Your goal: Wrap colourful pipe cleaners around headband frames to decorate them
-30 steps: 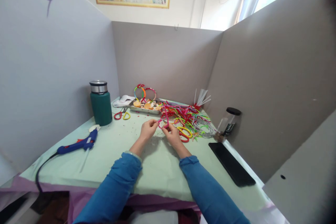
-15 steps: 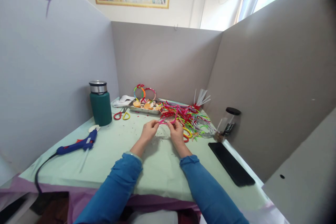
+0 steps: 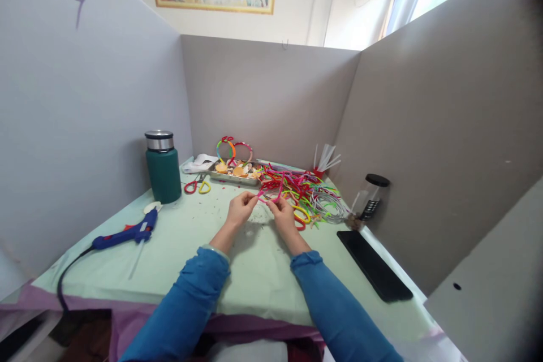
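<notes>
A pink pipe cleaner is held between my two hands above the table, bent, with one end sticking up. My left hand pinches it from the left. On the other side my right hand grips it with thumb and fingertips. Just beyond lies a tangled heap of coloured pipe cleaners, red, pink, green and grey. Yellow-and-red-handled scissors rest beside my right hand, their blades partly hidden.
A metal tray of small craft pieces stands at the back, with decorated rings behind. Leftward are a green bottle, more scissors and a corded blue glue gun. At right lie a black phone and a clear jar.
My right hand has shifted slightly left, closer to my left hand. The upright end of the pink pipe cleaner has moved a little to the left.
</notes>
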The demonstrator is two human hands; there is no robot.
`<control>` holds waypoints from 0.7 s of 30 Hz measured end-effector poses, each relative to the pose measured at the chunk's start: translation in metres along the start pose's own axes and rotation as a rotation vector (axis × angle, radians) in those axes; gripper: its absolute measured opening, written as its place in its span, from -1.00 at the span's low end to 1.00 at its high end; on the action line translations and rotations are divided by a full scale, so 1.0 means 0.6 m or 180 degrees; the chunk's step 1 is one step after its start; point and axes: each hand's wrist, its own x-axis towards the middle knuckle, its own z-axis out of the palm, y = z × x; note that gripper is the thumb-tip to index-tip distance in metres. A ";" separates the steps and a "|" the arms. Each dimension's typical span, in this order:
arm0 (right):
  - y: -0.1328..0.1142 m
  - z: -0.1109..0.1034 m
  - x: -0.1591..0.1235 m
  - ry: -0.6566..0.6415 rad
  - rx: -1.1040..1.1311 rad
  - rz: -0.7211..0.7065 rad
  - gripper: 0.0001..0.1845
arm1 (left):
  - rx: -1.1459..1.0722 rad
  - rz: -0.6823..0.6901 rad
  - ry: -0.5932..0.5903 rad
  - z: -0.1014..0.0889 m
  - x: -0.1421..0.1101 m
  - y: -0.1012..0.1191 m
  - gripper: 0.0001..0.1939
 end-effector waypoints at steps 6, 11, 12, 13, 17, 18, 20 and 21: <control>-0.003 0.003 -0.002 -0.0189 0.0351 0.0414 -0.77 | -0.0247 0.0045 -0.0037 0.003 0.000 -0.002 -0.69; 0.009 0.002 -0.002 -0.0287 0.0315 0.0485 -0.74 | -0.0216 0.0044 -0.0041 0.004 0.000 -0.003 -0.70; 0.013 0.001 -0.001 -0.0266 0.0212 0.0444 -0.75 | -0.0184 0.0060 -0.0036 0.004 -0.001 -0.002 -0.70; 0.017 -0.001 0.001 -0.0213 0.0085 0.0377 -0.77 | -0.0149 0.0088 -0.0037 0.003 -0.001 -0.001 -0.69; 0.025 -0.010 0.009 0.0087 -0.0219 0.0033 -0.73 | -0.0085 0.0148 -0.0149 0.002 -0.004 0.005 -0.68; 0.024 -0.012 0.011 0.0154 -0.0172 -0.0013 -0.72 | -0.0090 0.0137 -0.0194 0.002 -0.004 0.005 -0.68; 0.020 -0.015 0.013 0.0197 -0.0015 -0.0044 -0.70 | -0.0077 0.0119 -0.0281 0.003 -0.005 0.004 -0.68; 0.016 -0.016 0.013 0.0172 0.0065 -0.0047 -0.69 | -0.0042 0.0130 -0.0321 0.004 -0.005 0.003 -0.68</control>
